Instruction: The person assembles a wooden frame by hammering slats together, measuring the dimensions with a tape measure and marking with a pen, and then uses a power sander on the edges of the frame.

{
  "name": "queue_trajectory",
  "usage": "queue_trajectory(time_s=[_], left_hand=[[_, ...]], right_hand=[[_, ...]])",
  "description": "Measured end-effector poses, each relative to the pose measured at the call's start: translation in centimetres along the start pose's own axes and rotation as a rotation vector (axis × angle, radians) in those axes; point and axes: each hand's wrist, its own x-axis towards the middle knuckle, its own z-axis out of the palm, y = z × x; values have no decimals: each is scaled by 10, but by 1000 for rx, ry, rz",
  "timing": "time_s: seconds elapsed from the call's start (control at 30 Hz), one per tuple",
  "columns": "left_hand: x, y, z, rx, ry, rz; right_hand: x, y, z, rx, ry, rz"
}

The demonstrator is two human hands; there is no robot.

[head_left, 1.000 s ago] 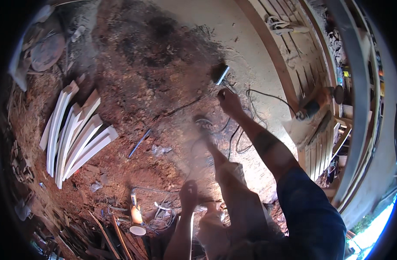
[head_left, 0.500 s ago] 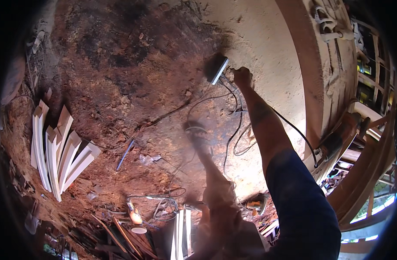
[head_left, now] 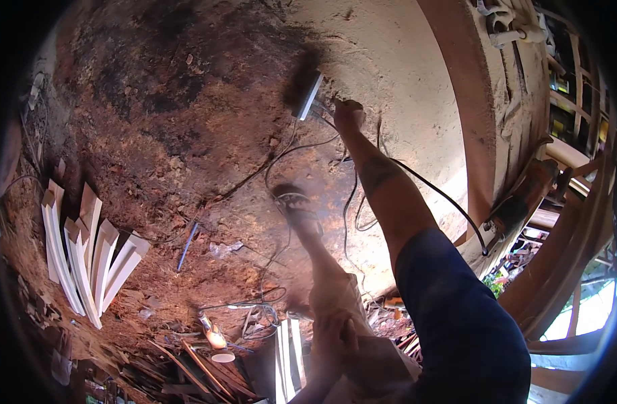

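Note:
My right hand (head_left: 349, 114) is closed around the handle of a brush (head_left: 308, 97) with a pale edge and dark, blurred bristles. The brush touches the ground where dark, reddish debris meets the pale, swept-looking surface. Low in the view, my left hand (head_left: 349, 334) lies against my bent leg, its fingers stretched over the trouser cloth; it is dim, and nothing shows in it. My sandalled foot (head_left: 295, 200) stands on the ground below the brush. A dark cable (head_left: 355, 195) winds between the foot and my right forearm.
Pale wood strips (head_left: 86, 262) stand fanned out at left. A blue stick (head_left: 188, 247) and a crumpled clear wrapper (head_left: 224, 250) lie nearby. Lower down are a power tool with a pale disc (head_left: 216, 339) and scrap wood (head_left: 187, 367). A curved timber (head_left: 466, 101) and a dark power tool (head_left: 524, 195) border the right.
My right hand and the brush have moved up and left in the view. The surroundings have shifted slightly too. My left hand shows more plainly on my leg.

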Motion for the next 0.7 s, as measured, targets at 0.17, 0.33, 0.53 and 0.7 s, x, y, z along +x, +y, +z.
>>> queue_trajectory(time_s=[0.17, 0.33, 0.53, 0.7], left_hand=[[4, -4, 8, 35, -63, 22], [6, -4, 6, 48, -62, 4], [26, -44, 31, 301, -250, -95], [178, -58, 25, -106, -176, -301]], right_hand=[[29, -14, -4, -248, -139, -253], [-7, -38, 10, -128, -202, -416], [-17, -56, 19, -118, -307, -518], [-13, -36, 11, -360, -426, -889]])
